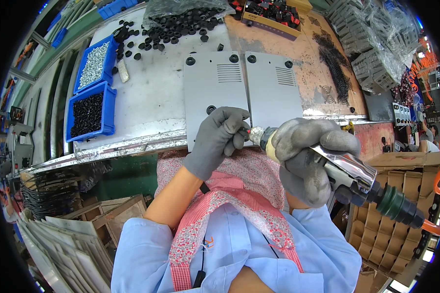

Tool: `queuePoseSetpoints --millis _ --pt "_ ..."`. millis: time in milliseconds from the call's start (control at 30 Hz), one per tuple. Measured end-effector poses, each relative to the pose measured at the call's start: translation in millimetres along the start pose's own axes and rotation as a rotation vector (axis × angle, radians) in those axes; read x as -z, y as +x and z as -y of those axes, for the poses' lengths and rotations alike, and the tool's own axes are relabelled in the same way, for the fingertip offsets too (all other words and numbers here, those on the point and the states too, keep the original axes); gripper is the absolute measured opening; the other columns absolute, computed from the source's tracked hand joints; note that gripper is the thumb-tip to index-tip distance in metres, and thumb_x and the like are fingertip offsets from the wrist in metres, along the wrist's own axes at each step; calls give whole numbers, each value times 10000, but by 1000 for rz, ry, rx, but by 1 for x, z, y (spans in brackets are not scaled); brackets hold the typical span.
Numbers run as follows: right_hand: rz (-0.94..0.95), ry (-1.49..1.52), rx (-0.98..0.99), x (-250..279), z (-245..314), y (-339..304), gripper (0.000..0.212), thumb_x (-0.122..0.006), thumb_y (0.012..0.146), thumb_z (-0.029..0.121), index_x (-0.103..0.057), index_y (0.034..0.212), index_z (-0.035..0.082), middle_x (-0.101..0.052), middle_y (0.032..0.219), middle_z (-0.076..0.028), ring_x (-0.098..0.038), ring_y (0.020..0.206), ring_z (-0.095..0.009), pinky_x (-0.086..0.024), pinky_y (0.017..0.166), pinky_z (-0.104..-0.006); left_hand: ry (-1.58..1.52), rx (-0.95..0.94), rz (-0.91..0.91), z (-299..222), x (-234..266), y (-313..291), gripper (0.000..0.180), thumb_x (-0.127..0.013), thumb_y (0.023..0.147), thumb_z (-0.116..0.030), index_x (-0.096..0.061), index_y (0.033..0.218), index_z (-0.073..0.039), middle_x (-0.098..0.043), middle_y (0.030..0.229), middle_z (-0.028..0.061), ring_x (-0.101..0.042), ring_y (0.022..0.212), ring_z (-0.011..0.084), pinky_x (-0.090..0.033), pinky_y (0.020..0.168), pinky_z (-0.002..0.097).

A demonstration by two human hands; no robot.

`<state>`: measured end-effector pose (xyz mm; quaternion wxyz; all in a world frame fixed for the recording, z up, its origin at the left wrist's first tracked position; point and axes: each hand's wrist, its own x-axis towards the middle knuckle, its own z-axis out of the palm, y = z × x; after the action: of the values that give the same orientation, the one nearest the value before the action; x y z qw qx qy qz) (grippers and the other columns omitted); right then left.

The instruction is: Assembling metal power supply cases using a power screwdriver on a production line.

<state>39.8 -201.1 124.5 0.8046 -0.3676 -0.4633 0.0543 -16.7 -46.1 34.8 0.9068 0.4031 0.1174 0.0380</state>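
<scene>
My right hand [305, 158], in a grey glove, is wrapped round a pneumatic screwdriver [349, 176] with a shiny metal body. The tool lies almost level, its tip toward my left hand [219, 139]. That hand, gloved too, has its fingers pinched together right at the tip; whatever small piece they hold is hidden. Beneath and beyond the hands, two grey sheet-metal panels lie side by side, a left panel [200, 88] and a right panel [274, 93]. Both have vent slots and black round feet [233, 58] near their corners; one more foot [211, 110] sits beside my left hand.
Blue bins at the left hold silver screws [94, 64] and black screws [87, 115]. Loose black feet [173, 31] are heaped at the back, near a cardboard box [271, 22] of parts. Plastic-wrapped metal parts [376, 44] stand right. An orange air hose [432, 227] trails from the tool.
</scene>
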Motion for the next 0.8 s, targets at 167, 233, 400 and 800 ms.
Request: queuePoseSetpoints --millis 167,233,400,800 --pt "20 -15 178 -4 -12 8 484 -648 871 167 -392 1250 8 -558 1000 -266 -625 788 -256 -535 765 -423 -158 -40 18 5 -3 3 483 -644 865 -358 -520 1149 13 -636 866 80 -519 539 48 -354 394 154" --pt "24 -20 157 -2 -10 7 475 -625 869 187 -411 1263 32 -565 1005 -232 -614 761 -243 -515 726 -406 -163 -62 -2 4 -6 2 489 -642 867 -356 -516 1162 13 -643 876 83 -517 535 50 -362 399 153" --pt "43 -75 200 1 -13 17 456 -557 861 177 -464 1293 67 -588 1051 -168 -592 742 -209 -478 662 -363 112 -6 1 -10 -1 4 672 -554 860 -529 -489 1220 35 -615 838 63 -488 558 53 -338 403 166" --pt "-65 -59 93 -20 -20 17 401 -498 825 151 -527 1217 68 -614 1004 -139 -584 685 -194 -481 644 -342 1584 -461 -427 -13 64 12 374 -723 741 -330 -663 1054 -135 -624 799 86 -615 701 224 -483 638 351"
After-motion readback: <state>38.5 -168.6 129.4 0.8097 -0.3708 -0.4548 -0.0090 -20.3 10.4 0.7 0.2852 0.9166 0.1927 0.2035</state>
